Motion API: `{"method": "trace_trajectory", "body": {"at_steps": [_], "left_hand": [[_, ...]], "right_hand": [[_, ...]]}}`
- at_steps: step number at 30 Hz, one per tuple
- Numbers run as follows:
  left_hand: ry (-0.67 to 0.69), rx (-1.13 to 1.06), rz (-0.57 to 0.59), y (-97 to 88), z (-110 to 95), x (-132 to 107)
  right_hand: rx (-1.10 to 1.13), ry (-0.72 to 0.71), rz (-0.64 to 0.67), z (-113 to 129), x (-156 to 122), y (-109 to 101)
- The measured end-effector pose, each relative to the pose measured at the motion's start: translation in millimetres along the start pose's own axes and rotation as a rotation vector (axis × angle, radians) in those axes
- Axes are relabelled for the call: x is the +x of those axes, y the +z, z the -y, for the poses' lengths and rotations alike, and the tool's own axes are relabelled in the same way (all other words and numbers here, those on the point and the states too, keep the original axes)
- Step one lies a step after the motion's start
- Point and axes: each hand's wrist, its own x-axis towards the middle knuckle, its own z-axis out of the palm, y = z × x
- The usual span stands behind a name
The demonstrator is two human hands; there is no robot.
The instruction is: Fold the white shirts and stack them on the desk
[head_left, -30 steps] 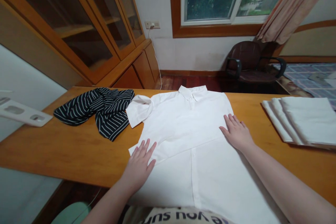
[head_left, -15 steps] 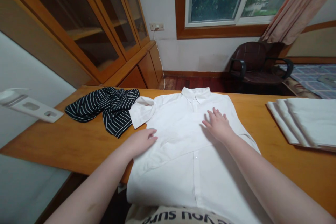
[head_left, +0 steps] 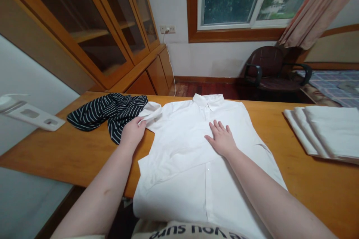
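Note:
A white button-up shirt [head_left: 179, 149] lies spread on the wooden table, its collar at the far edge and its hem hanging at my near side. My left hand [head_left: 134, 131] pinches the cuff edge of the shirt's left-side sleeve [head_left: 151, 114]. That sleeve lies against a black-and-white striped garment [head_left: 123, 110], which is bunched up. My right hand [head_left: 223, 140] rests flat on the shirt's chest with fingers spread, just right of the button placket. The right-side sleeve seems folded across the front, though its end is hard to make out.
Folded white cloths [head_left: 325, 130] are stacked on the table [head_left: 297, 179] at the right. A white plastic stand-like object [head_left: 36, 115] juts in at the left. Behind the table are a wooden cabinet [head_left: 151, 78] and a dark red armchair [head_left: 265, 67].
My left hand has moved from the shirt's side up and left onto the sleeve, gripping its edge. My right hand has slid slightly left and down and now lies on the chest.

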Motion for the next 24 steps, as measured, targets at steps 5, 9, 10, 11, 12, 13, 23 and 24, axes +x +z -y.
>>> {"method": "trace_trajectory", "body": {"at_steps": [5, 9, 10, 11, 12, 13, 23, 24], "left_hand": [[-0.198, -0.672, -0.103, -26.6, -30, -13], [-0.252, -1.301, 0.062, -32.1, -77, -57], [-0.246, -1.387, 0.128, -30.3, -89, -71], [-0.227, -1.464, 0.186, -26.9, -100, -85], [-0.217, -1.521, 0.249, -21.8, -110, -99], [-0.210, -1.559, 0.305, -15.2, -118, -112], [-0.119, -1.225, 0.924, 54.4, -135, -172], [-0.072, -1.127, 0.968, 52.1, -131, -172]], "right_hand": [[0.084, -0.006, -0.018, -1, 0, 0], [0.407, -0.039, -0.094, -8, 0, -3], [0.572, -0.055, -0.102, -10, 0, -5], [0.762, -0.068, -0.091, -13, -1, -7], [0.961, -0.074, -0.053, -15, -1, -8], [1.154, -0.069, 0.008, -16, -2, -9], [1.597, -0.130, 0.852, -11, -13, -16], [1.547, -0.137, 0.857, -10, -13, -16]]}}
